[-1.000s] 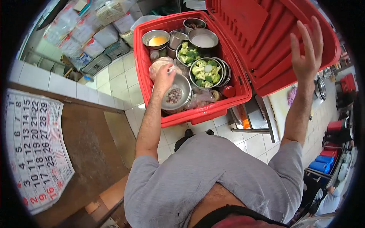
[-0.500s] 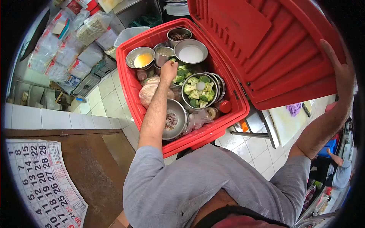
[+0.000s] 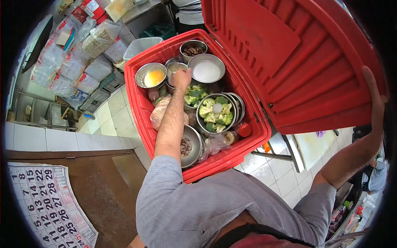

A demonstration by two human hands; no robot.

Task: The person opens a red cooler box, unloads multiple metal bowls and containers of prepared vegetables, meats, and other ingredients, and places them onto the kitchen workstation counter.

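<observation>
My left hand [image 3: 182, 78] reaches into a red cooler box [image 3: 136, 109], its fingers closed at the rim of a steel pot [image 3: 173, 71]; what they grip is hidden. Below the hand lie broccoli florets [image 3: 194, 96], and more fill a steel bowl [image 3: 216, 113] with a pale round piece on top. Around it stand a bowl with a yellow content [image 3: 154, 77], a bowl of white content [image 3: 206, 71] and a pot of brown pieces [image 3: 193, 50]. My right hand [image 3: 374, 93] holds the edge of the raised red lid [image 3: 297, 62].
Plastic-wrapped packages [image 3: 82, 58] are stacked at the left. A steel bowl with chopped pieces [image 3: 191, 149], a clear plastic bag [image 3: 215, 144] and a red-capped jar [image 3: 244, 129] sit in the box's near end. A white board [image 3: 316, 151] lies at right; other people stand beyond.
My left hand has shifted from above the broccoli toward the steel pot's rim. The view has tilted, so the box appears lower. My right hand still holds the lid.
</observation>
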